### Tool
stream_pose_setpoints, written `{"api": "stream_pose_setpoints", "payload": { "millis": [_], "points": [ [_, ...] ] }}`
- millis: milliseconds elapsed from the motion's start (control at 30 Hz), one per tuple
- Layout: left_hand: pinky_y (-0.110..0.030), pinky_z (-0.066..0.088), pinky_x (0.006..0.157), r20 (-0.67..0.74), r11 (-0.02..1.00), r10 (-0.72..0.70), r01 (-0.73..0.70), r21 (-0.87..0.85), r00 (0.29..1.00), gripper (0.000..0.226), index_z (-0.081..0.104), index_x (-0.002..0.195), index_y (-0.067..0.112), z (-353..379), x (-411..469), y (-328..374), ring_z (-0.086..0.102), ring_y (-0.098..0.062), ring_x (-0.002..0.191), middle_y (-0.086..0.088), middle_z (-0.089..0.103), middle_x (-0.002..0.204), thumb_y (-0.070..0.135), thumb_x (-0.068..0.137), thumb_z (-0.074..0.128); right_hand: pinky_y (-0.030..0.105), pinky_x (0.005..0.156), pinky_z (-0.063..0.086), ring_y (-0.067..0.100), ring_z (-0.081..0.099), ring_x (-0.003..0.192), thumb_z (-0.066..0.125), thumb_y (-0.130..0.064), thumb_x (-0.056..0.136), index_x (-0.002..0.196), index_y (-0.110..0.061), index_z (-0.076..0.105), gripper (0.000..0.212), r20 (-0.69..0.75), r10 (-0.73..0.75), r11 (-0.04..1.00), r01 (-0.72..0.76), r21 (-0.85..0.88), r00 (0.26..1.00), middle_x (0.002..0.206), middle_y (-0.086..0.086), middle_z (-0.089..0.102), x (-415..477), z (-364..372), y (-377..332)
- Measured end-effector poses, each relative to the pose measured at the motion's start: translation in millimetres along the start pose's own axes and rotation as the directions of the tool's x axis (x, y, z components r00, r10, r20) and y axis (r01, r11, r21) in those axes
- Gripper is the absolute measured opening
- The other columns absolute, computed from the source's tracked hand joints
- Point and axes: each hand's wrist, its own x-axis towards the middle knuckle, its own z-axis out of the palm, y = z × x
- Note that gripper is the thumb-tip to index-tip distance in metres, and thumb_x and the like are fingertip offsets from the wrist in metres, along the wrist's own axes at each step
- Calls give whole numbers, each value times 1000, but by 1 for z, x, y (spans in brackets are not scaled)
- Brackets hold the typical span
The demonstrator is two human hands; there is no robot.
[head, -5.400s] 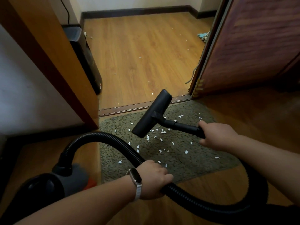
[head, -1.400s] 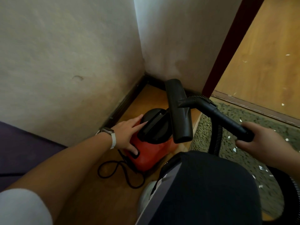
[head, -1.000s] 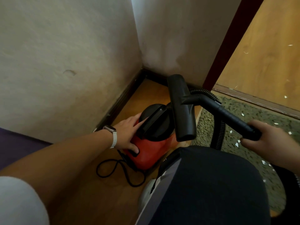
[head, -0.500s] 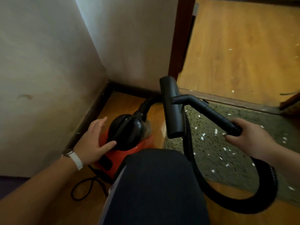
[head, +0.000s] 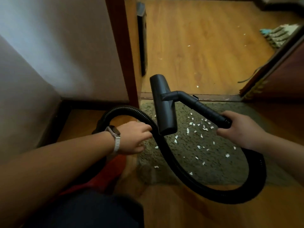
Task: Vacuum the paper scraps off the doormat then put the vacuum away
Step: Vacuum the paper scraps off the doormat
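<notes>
Vacuum wand point(head: 205, 111) clamped in R hand point(head: 236, 129), fingers point(head: 229, 116) wrapped round its rear end, forearm in from lower right. Nozzle head point(head: 165, 104) held up off doormat point(head: 222, 170), over mat's left part. L hand point(head: 133, 139) stretched fwd, watch point(head: 115, 132) on wrist, fingertips point(head: 148, 129) against hose point(head: 166, 155) just left of nozzle head; can't tell if closed round hose or only touching. Vs 0.5 s ago: L hand off vacuum's black top, now at hose; R grip same. Red vacuum body point(head: 111, 168) mostly hidden under L forearm, beside mat's left edge. Paper scraps point(head: 187, 130) scattered on mat between both hands, below wand, clear of all fingers. Hose looped past L fingertips, across mat's near edge, up to R hand.
</notes>
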Motion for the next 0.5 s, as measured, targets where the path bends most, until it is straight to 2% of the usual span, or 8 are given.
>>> {"api": "stream_pose_setpoints", "payload": {
  "millis": [67, 133, 200, 267, 367, 433, 500],
  "points": [
    [-42, 49, 89, 42, 985, 132, -135, 111, 990, 46, 59, 120, 16, 4, 33, -3, 56, -27, 109, -7, 58, 121, 40, 81, 61, 30, 54, 50, 18, 63, 62, 75, -28, 81, 101, -31, 57, 27, 4, 25, 1000, -25, -14, 1000, 79, -1, 63, 10, 2, 12],
    [-43, 44, 98, 85, 962, 186, -199, 188, 979, 49, 56, 121, 19, 10, 64, -3, 54, -27, 112, -5, 58, 120, 45, 81, 61, 33, 59, 54, 18, 63, 65, 75, -28, 81, 102, -29, 57, 28, 4, 64, 998, -64, -27, 998, 81, 0, 62, 21, 4, 24],
    [-44, 41, 100, 173, 965, 136, -170, 201, 976, 51, 53, 121, 20, 19, 89, -1, 53, -27, 115, -4, 57, 122, 53, 82, 59, 36, 62, 55, 18, 62, 68, 74, -28, 82, 106, -29, 56, 30, 9, 111, 993, -110, -36, 994, 84, -1, 61, 28, 7, 37],
    [-43, 43, 94, 294, 978, 14, -75, 197, 956, 57, 49, 120, 21, 27, 105, 0, 55, -26, 110, -3, 56, 121, 62, 80, 57, 33, 59, 52, 18, 62, 68, 74, -27, 82, 107, -28, 57, 31, 15, 150, 988, -150, -25, 989, 83, -1, 61, 31, 12, 50],
    [-42, 44, 85, 504, 974, -93, -25, 224, 859, 62, 49, 120, 23, 34, 114, 5, 58, -27, 104, -4, 58, 117, 66, 77, 61, 31, 55, 48, 20, 62, 66, 73, -26, 82, 103, -27, 58, 26, 47, 202, 979, -203, 22, 978, 80, 2, 63, 27, 23, 64],
    [-41, 44, 83, 565, 973, -85, -53, 225, 821, 53, 52, 119, 22, 42, 115, 16, 61, -27, 101, -3, 62, 113, 57, 81, 63, 33, 57, 48, 21, 62, 65, 71, -26, 83, 99, -27, 56, 22, 62, 222, 974, -223, 23, 973, 78, 3, 63, 20, 32, 68],
    [-38, 47, 83, 555, 969, -6, -133, 209, 832, 37, 55, 113, 20, 54, 110, 27, 64, -26, 96, -2, 66, 108, 47, 87, 59, 34, 59, 49, 21, 61, 65, 69, -27, 84, 96, -28, 55, 19, 58, 235, 972, -236, 8, 970, 76, 2, 62, 12, 40, 70]
  ]
}}
